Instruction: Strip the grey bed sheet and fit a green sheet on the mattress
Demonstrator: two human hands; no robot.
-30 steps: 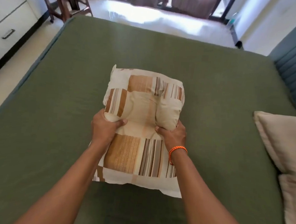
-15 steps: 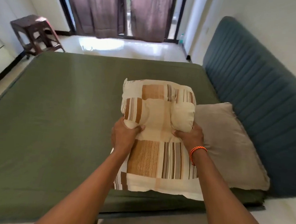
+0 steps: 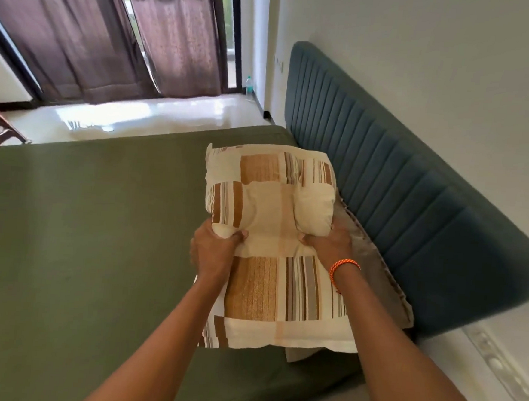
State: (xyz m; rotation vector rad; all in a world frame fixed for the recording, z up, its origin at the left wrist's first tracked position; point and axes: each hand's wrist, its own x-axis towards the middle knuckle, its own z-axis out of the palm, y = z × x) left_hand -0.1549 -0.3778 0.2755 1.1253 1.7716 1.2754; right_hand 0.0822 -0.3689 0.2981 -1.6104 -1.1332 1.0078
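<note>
While stretched smooth over mattress, green sheet [image 3: 82, 234] cut off at left and bottom edges. Above it, patchwork pillow [image 3: 273, 241] gripped by left hand [image 3: 214, 253] and right hand [image 3: 329, 245], fingers dug into fabric. Beneath, grey pillow [image 3: 374, 270] mostly hidden, against blue headboard [image 3: 412, 210].

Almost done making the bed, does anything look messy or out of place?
Nothing stands out. The green sheet lies smooth, and both hands, left hand and right hand, hold the patterned pillow above the beige pillow by the headboard.
</note>
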